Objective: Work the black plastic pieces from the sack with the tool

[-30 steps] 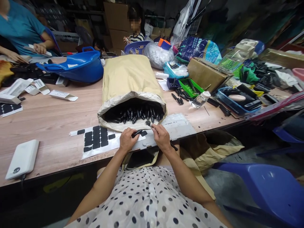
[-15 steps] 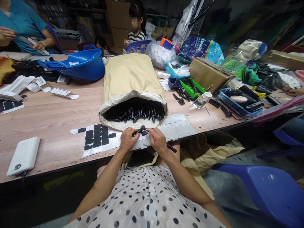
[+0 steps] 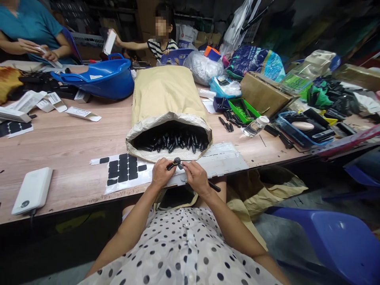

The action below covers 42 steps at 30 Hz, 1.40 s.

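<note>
My left hand is closed on a short black rod-shaped part with a rounded end, held over the table's near edge. My right hand is closed on a slim black-handled tool, whose handle sticks out below the palm. Its fingertips meet the rounded end of the part; the tool's tip is too small to make out. Just beyond both hands lies a tan sack, its mouth facing me, with many similar black parts inside. Left of my left hand is a white sheet of black stickers.
A white power bank with a cable lies at the left. Beyond are a blue basin and small white boxes. A clear bottle, green tray and cluttered blue basket stand right. Two people sit across the table.
The person at the back now stretches an arm out, holding a white box above the blue basin. My hands stay together at the part, with only slight finger movement. The view has shifted slightly.
</note>
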Motion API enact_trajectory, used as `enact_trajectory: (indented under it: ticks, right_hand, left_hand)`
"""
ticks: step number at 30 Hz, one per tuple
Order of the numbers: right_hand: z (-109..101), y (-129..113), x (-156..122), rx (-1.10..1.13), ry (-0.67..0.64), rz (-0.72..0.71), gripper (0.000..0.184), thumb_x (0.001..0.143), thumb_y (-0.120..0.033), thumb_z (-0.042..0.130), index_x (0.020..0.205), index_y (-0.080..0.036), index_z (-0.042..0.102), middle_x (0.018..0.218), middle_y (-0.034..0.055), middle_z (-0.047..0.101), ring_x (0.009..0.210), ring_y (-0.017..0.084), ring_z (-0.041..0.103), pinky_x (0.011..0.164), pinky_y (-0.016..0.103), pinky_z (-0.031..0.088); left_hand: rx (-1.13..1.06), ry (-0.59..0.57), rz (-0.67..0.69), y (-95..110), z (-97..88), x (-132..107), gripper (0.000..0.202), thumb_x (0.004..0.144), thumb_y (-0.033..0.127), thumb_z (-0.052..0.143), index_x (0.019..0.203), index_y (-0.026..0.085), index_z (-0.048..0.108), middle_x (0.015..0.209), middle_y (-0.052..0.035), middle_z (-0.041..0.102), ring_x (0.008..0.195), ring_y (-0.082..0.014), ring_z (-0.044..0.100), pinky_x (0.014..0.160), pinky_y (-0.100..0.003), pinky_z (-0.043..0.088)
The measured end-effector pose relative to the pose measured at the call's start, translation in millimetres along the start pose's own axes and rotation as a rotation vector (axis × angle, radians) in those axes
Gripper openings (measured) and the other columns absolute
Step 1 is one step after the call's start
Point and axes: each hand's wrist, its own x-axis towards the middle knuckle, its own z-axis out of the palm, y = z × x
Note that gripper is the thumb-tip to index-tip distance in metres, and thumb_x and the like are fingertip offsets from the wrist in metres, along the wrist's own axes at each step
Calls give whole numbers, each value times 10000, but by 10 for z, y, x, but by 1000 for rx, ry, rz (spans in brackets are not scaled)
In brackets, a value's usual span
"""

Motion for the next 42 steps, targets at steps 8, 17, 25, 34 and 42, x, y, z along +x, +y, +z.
enact_trajectory:
  ticks: [8, 17, 25, 34, 42]
  right_hand:
    - [40, 373, 177, -242, 46, 64, 292, 997, -241, 459, 1089, -238, 736, 875, 66, 652, 826, 205, 564, 760, 305, 449]
    - [169, 448, 136, -368, 42, 77, 227, 953, -233, 515, 1050, -241, 720, 895, 71, 605, 854, 221, 492, 741, 313, 362]
    - [159, 426, 140, -374, 29, 100, 231, 933, -222, 525, 1068, -241, 711, 906, 70, 593, 874, 228, 475, 766, 320, 357]
    - [173, 434, 140, -342, 24, 102, 233, 932, -213, 518, 1074, -240, 701, 918, 78, 589, 876, 234, 480, 756, 327, 367]
    - [171, 401, 147, -345, 22, 109, 244, 939, -221, 501, 1073, -229, 704, 916, 85, 593, 882, 238, 480, 758, 334, 369]
  left_hand:
    - [45, 7, -9, 39, 0, -9, 126, 753, 265, 715, 872, 245, 749, 833, -15, 676, 838, -205, 629, 796, -320, 508]
    - [-35, -1, 51, 63, -89, -68, 92, 829, 293, 672, 884, 237, 720, 838, -22, 683, 806, -195, 639, 741, -307, 516]
    - [-199, -473, -9, 351, -64, -772, 177, 894, 334, 579, 925, 214, 705, 634, 16, 652, 552, -158, 586, 562, -273, 446]
    - [3, -307, -76, -141, 403, -898, 93, 749, 263, 758, 751, 264, 665, 581, -7, 637, 638, -236, 684, 564, -320, 487]
    - [-227, -498, -156, 574, -205, -219, 301, 903, 460, 560, 791, 210, 684, 654, 9, 694, 560, -164, 624, 541, -266, 453]
